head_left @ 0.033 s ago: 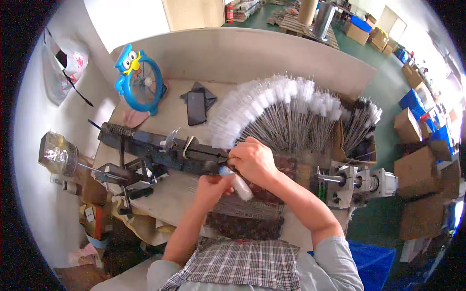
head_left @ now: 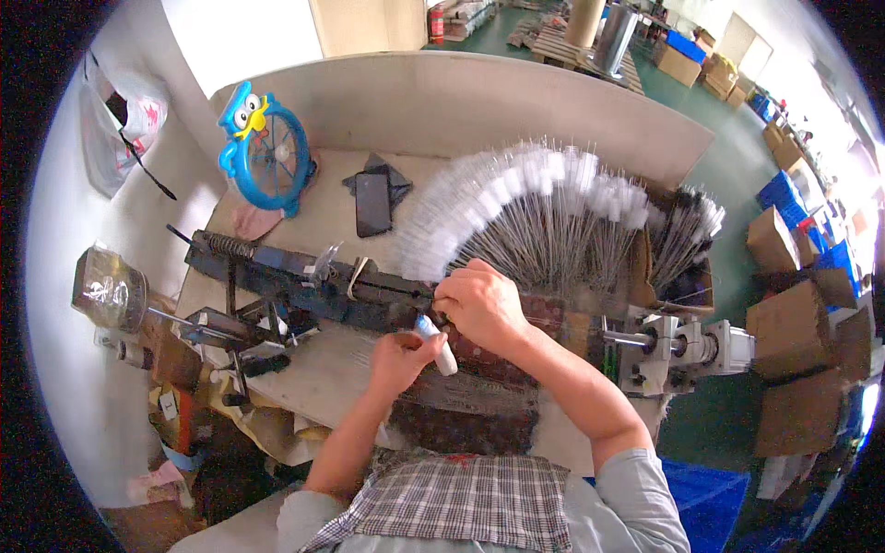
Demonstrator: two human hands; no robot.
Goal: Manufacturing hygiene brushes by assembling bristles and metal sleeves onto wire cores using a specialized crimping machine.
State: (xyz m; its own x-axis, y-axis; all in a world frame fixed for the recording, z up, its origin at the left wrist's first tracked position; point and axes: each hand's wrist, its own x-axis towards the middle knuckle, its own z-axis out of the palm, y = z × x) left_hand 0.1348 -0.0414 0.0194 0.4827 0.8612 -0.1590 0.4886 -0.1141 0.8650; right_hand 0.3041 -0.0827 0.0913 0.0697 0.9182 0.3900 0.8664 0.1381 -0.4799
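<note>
My left hand (head_left: 402, 360) is closed on a small white cylinder (head_left: 445, 358) with a bluish upper end; whether it is a bottle or a tube I cannot tell. It slants, its lower end toward my body. Just above and to the right, my right hand (head_left: 481, 300) has its fingers curled at the right end of a long dark metal bar fixture (head_left: 309, 275). What those fingers pinch is hidden behind them. Beyond my right hand, many thin wire brushes with white bristle heads (head_left: 516, 184) lie fanned out, wire stems toward me.
A blue cartoon-topped fan (head_left: 272, 157), a phone (head_left: 373, 205) and a cardboard box of dark-and-white brushes (head_left: 684, 249) are at the back of the table. Metal shaft machinery (head_left: 682, 346) stands right, a motor-like unit (head_left: 111, 290) left. A raised board (head_left: 442, 92) edges the far side.
The white cylinder has swung to a steeper angle, its lower end shifting left. My left hand has moved slightly left, while my right hand stays nearly in place.
</note>
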